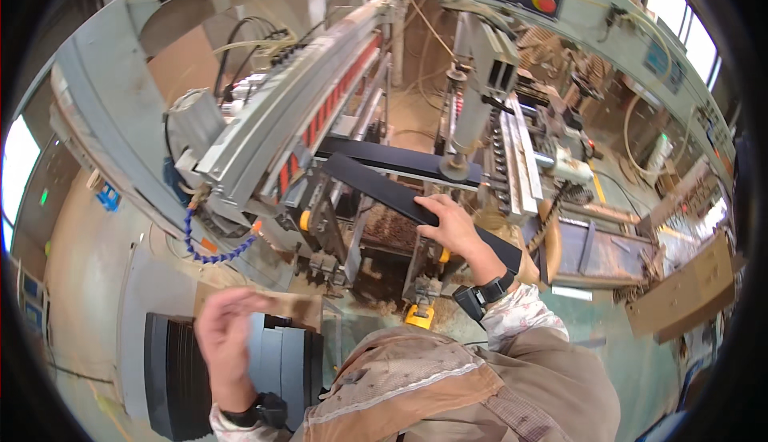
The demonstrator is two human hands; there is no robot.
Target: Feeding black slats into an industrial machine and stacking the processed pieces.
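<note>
Black and flat, a long narrow panel (400, 194) lies slanted across the bed of a grey woodworking machine (264, 122), a little past the centre of the view toward one o'clock. The person's right hand (452, 226) rests on the panel's near part, fingers curled over its edge and clamped on it. A second black panel (384, 156) lies just behind the first, at twelve o'clock from the hand, under a round metal presser foot (454, 168). A dark band sits on the right wrist (492, 290).

The left hand (224, 334), at seven o'clock in the view, is raised in the air and blurred; its fingers look loosely spread and hold nothing. Beneath it, at seven o'clock, stands a stack of dark panels (172, 370) on edge. A blue segmented hose (210, 252) hangs from the machine at nine o'clock from the right hand. A cardboard box (684, 290) sits at three o'clock. A red round button (543, 0) shows on the control panel at the top.
</note>
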